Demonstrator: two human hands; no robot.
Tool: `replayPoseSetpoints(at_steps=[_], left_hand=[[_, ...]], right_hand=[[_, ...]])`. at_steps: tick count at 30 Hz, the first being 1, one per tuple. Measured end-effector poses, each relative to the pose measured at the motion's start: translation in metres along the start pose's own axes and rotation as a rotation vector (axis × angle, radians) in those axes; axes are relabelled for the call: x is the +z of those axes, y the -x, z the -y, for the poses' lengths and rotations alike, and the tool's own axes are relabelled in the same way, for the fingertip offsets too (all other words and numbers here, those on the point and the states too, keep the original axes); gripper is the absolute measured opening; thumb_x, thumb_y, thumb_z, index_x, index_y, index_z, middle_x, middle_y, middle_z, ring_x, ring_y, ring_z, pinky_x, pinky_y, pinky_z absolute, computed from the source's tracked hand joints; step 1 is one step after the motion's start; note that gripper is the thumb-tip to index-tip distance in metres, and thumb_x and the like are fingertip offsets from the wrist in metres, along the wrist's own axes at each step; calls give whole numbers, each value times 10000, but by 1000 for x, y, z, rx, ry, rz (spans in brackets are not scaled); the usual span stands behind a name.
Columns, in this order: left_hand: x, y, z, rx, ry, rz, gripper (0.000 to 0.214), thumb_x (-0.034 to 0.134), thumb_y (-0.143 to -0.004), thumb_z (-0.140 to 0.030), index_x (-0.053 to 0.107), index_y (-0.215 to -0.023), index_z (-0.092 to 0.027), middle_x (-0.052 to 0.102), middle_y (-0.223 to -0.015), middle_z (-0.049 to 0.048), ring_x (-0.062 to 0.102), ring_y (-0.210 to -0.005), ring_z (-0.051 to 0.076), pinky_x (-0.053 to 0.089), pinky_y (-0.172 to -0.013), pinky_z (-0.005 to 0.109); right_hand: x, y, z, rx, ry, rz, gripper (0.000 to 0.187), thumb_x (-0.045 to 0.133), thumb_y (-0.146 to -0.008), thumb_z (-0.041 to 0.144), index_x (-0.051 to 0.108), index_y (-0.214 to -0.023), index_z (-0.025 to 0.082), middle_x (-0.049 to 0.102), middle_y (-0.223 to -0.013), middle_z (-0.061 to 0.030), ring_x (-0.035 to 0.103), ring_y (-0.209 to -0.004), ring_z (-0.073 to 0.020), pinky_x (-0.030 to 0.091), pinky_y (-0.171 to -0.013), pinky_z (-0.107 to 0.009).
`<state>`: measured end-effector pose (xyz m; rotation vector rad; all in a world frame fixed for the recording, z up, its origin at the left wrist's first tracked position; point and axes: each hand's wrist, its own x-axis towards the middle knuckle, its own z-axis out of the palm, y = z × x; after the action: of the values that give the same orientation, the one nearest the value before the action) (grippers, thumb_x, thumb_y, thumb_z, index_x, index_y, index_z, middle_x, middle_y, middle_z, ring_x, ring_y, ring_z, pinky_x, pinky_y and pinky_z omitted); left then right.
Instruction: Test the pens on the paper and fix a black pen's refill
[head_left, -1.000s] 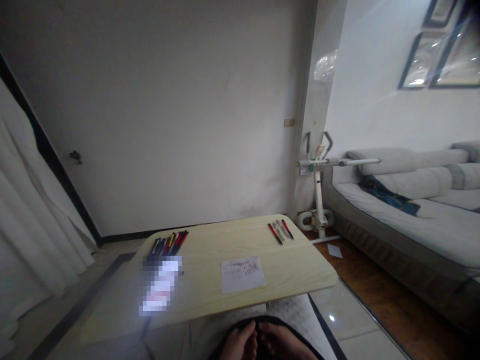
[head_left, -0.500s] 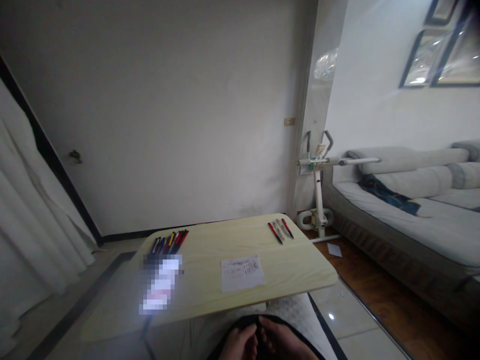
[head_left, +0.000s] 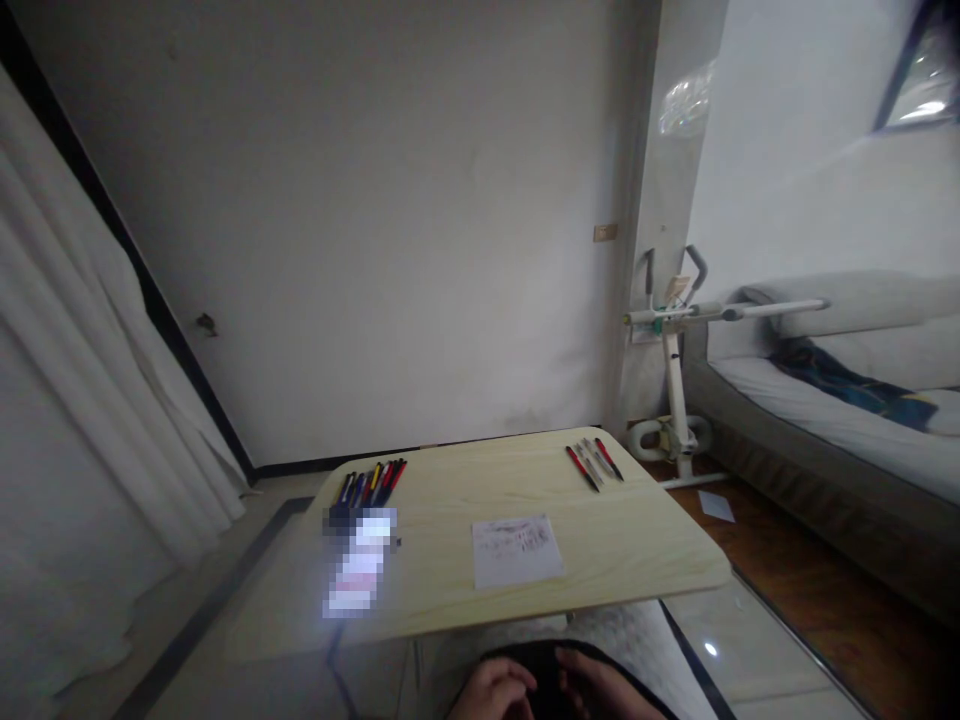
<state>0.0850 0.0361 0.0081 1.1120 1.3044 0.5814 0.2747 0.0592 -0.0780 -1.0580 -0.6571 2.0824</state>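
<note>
My left hand (head_left: 499,690) and my right hand (head_left: 604,686) lie low in front of my dark-clothed lap, just below the table's near edge. A gap separates them. Their fingers are loosely bent, partly in shadow, and nothing shows in either hand. The nearest thing on the pale wood-look table (head_left: 442,610) is a white sheet of paper (head_left: 517,552) with dark scribbled marks. Several pens (head_left: 371,484) lie side by side at the table's back left. At the back right lie several more pens (head_left: 594,464), some red and black, some clear.
A bright pixelated patch (head_left: 360,565) covers something on the table's left. Behind the table rises a wall (head_left: 420,250). White exercise equipment (head_left: 675,380) and a grey sofa (head_left: 795,440) stand to the right, with a paper (head_left: 716,506) on the floor. A white curtain (head_left: 75,330) hangs left.
The view has turned a little to the left, so table, pens and paper appear farther right. My hands sit slightly farther apart than before. Nothing on the table has visibly moved.
</note>
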Motion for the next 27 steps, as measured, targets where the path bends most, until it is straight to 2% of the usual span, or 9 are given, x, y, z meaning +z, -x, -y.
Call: replayPoseSetpoints(at_steps=[4,5,6,7,10,13,19,23,27], left_hand=[[-57,46,-55,160,-73,290,292,523,-731,-369,611,-888,-140,641,-725,57,560,-621,131,393,-602,248],[-75,51,-71,205,-52,298,333,484,-756,-406,587,-911,-129,639,-729,70,571,-608,143,414,-600,266],[-94,50,-88,259,-71,230,361,446,-779,-428,572,-917,-119,630,-732,76,578,-614,149,429,-610,276],[-113,45,-103,325,-139,80,378,406,-798,-438,563,-922,-116,622,-743,75,576,-616,146,435,-608,270],[-166,5,-141,336,-695,-477,428,308,-825,-442,579,-862,-113,620,-729,65,570,-615,143,428,-559,234],[-201,-44,-162,264,-894,-639,371,347,-815,-387,607,-832,-122,640,-774,83,587,-731,184,424,-619,251],[-220,-101,-162,85,-1248,-789,270,453,-757,-257,647,-791,-72,630,-897,208,570,-885,288,413,-731,354],[-220,-115,-149,40,-1394,-800,316,401,-774,-221,646,-835,-30,614,-920,237,553,-916,319,409,-757,408],[-216,-119,-145,70,-1469,-789,329,373,-797,-239,636,-898,-70,592,-1012,206,521,-991,281,374,-841,401]], right_hand=[[-3,2,0,-29,0,1,271,598,-688,401,591,-625,137,511,-489,27,427,-429,-44,290,-436,-170],[-2,4,1,-22,8,12,255,609,-680,381,594,-620,133,506,-481,28,418,-422,-43,284,-430,-171],[-1,7,3,-22,14,16,239,616,-674,361,599,-619,130,504,-478,28,418,-423,-44,285,-432,-172],[1,9,4,-28,14,38,205,625,-669,327,606,-632,126,521,-501,22,441,-450,-47,303,-452,-170],[4,13,8,-35,-9,65,188,620,-684,309,625,-674,121,545,-544,14,462,-478,-49,318,-472,-168],[3,12,7,-20,-21,67,225,598,-716,335,634,-676,116,530,-510,17,447,-451,-44,302,-457,-167],[-3,7,4,-19,-79,71,298,535,-754,382,638,-678,113,521,-477,6,458,-435,-62,294,-444,-181],[-3,10,8,-31,-138,64,245,576,-726,359,627,-673,125,568,-560,-7,482,-466,-70,310,-457,-190],[-1,12,11,-2,-153,56,235,578,-721,364,610,-667,138,573,-569,-8,471,-462,-74,309,-455,-198]])
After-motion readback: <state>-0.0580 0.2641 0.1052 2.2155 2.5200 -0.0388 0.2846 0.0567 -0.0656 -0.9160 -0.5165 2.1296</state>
